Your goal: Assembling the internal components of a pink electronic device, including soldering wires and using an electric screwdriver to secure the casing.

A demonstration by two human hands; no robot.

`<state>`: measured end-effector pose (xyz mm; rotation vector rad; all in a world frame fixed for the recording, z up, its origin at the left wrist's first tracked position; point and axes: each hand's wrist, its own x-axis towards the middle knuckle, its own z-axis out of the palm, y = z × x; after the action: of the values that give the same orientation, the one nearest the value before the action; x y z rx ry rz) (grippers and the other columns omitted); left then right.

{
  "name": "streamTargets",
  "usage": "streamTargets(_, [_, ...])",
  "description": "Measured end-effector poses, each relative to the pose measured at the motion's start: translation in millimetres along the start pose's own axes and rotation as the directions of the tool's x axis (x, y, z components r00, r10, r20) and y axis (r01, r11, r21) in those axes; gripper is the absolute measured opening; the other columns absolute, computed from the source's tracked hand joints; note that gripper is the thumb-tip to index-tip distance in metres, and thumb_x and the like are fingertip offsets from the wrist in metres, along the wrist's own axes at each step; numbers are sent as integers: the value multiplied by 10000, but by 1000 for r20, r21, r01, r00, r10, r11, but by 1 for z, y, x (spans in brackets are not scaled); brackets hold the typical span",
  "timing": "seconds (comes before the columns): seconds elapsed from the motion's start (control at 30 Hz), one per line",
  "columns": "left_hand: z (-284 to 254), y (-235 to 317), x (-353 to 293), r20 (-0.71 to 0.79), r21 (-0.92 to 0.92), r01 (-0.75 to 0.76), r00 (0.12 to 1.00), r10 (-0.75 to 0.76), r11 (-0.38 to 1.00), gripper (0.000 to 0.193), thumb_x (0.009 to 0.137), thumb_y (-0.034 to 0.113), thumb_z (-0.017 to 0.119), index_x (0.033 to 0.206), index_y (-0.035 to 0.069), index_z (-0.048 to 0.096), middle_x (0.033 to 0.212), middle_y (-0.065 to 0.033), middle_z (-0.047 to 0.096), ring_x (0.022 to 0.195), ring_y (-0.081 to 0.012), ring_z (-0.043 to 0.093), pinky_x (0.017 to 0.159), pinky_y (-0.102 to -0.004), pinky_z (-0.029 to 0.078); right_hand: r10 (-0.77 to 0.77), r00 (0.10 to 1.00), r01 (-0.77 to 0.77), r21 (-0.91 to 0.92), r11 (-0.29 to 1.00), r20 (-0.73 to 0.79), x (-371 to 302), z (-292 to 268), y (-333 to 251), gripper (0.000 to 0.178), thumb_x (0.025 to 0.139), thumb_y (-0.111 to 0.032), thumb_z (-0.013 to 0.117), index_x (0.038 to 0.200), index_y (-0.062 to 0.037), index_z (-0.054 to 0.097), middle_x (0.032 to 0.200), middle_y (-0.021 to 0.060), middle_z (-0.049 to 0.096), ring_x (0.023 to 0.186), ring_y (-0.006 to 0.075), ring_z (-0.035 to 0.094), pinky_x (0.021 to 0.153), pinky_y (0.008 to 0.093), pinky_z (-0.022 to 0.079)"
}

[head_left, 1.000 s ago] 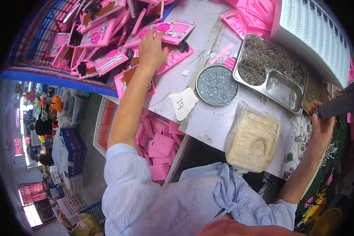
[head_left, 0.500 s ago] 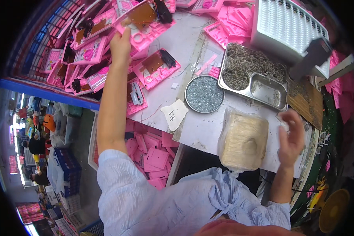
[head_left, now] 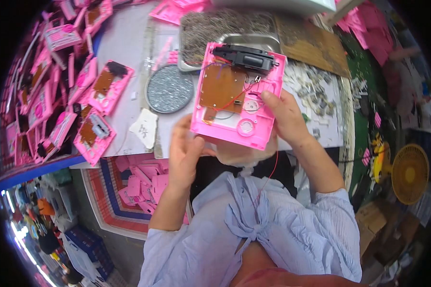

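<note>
A pink plastic housing (head_left: 263, 129) is held up in front of me, its inner side showing. Inside it sit a brown circuit board (head_left: 222, 88), a black component (head_left: 246, 60) along the far edge and thin loose wires, one red wire hanging below. My left hand (head_left: 184, 148) grips its lower left corner, the fingers partly behind it. My right hand (head_left: 287, 115) holds the right edge with the thumb on the inner face. Beneath the housing, a wrapped beige block (head_left: 246, 155) is mostly hidden.
A round dish of small metal parts (head_left: 170, 89) and a steel tray of screws (head_left: 225, 28) stand beyond. Similar pink housings (head_left: 107, 86) pile up at left. A bin of pink pieces (head_left: 100, 196) stands below the table edge. A yellow fan (head_left: 410, 173) is at right.
My left hand has brought the pink housing from the pile at left to in front of me. My right hand, empty before, now holds its right edge. The view has shifted right.
</note>
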<state>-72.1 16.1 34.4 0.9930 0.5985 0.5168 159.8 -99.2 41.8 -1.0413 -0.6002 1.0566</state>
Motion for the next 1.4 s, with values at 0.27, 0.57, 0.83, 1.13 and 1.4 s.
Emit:
streamTargets(0.27, [6, -31, -1, 571, 756, -629, 769, 288, 182, 429, 711, 182, 862, 1078, 91, 658, 1096, -82, 617, 1047, -289, 599, 918, -442, 428, 180, 978, -199, -707, 679, -102, -14, -32, 11, 404, 1025, -359, 618, 1147, 15, 713, 838, 125, 743, 758, 173, 698, 726, 323, 559])
streamTargets(0.57, [3, -28, 9, 711, 673, -735, 674, 198, 83, 238, 736, 133, 833, 904, 97, 669, 950, -29, 645, 948, -250, 627, 843, -432, 454, 29, 998, -49, -996, -74, -52, -16, -37, 10, 499, 938, -546, 656, 952, -48, 651, 659, 145, 687, 623, 362, 692, 573, 454, 531])
streamTargets(0.83, [54, -22, 50, 460, 863, -494, 855, 240, 106, 157, 851, 189, 760, 884, 66, 668, 808, -80, 658, 733, -280, 658, 643, -392, 513, 244, 970, -80, -963, 258, -16, -33, -38, -20, 450, 881, -335, 738, 1183, -64, 543, 665, 116, 673, 614, 324, 683, 573, 415, 515])
streamTargets(1.13, [61, -34, 66, 316, 891, -365, 926, 209, 270, 96, 877, 145, 746, 895, 61, 705, 767, -85, 661, 684, -256, 673, 636, -349, 538, 225, 973, -39, -929, 367, 48, -52, -46, -17, 541, 864, -114, 691, 1357, -100, 468, 697, 89, 691, 611, 247, 689, 561, 355, 504])
streamTargets(1.4, [43, -39, 28, 693, 659, -718, 695, 190, 225, 214, 769, 90, 773, 969, 83, 698, 971, -64, 680, 804, -252, 675, 664, -372, 555, 395, 918, -204, -896, 394, -36, -57, -41, -24, 522, 849, -42, 676, 1345, -88, 520, 700, 59, 679, 596, 159, 653, 573, 293, 494])
